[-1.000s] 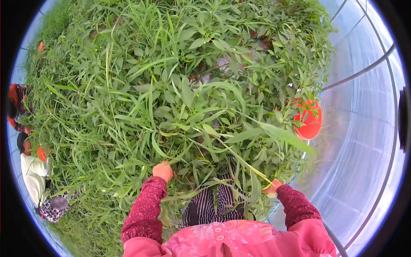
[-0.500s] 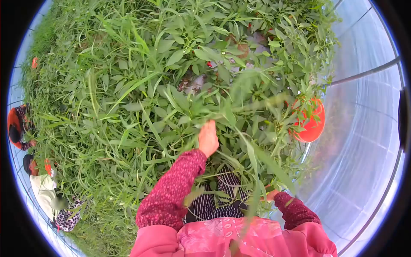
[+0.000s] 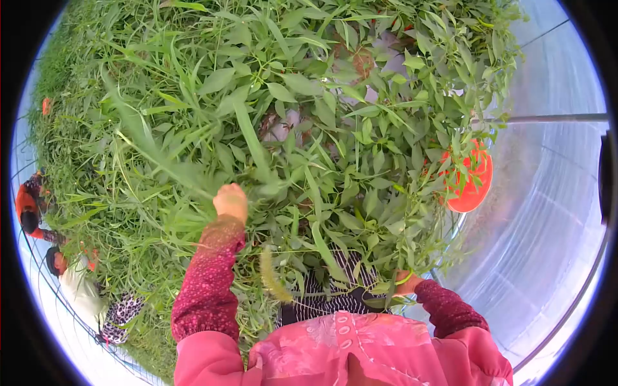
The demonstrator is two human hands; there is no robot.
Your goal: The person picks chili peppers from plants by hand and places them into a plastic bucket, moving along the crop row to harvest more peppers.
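Note:
My left hand (image 3: 230, 202) is closed among the leaves left of centre. Long green grass blades (image 3: 161, 157), blurred by motion, run from its fist toward the upper left. Close to my right thigh, my right hand (image 3: 407, 284) is curled at the edge of the foliage. Leaves cover part of its fingers, and what it holds cannot be made out. Leafy pepper plants (image 3: 283, 90) spread in front of me, mixed with tall grass. A fuzzy grass seed head (image 3: 271, 275) hangs below my left hand, in front of my striped trousers (image 3: 322, 299).
An orange-red bucket (image 3: 473, 183) stands to the right, partly behind leaves. Beyond it rises a translucent plastic film wall (image 3: 534, 212) with a metal pole (image 3: 553, 118). At the far left are a person in orange and dark clothes (image 3: 27, 206) and another in a light top (image 3: 80, 289).
My left hand has moved left, and the blurred grass blades have swung from its right side to its upper left. My right hand stays low at the right, a little higher in view.

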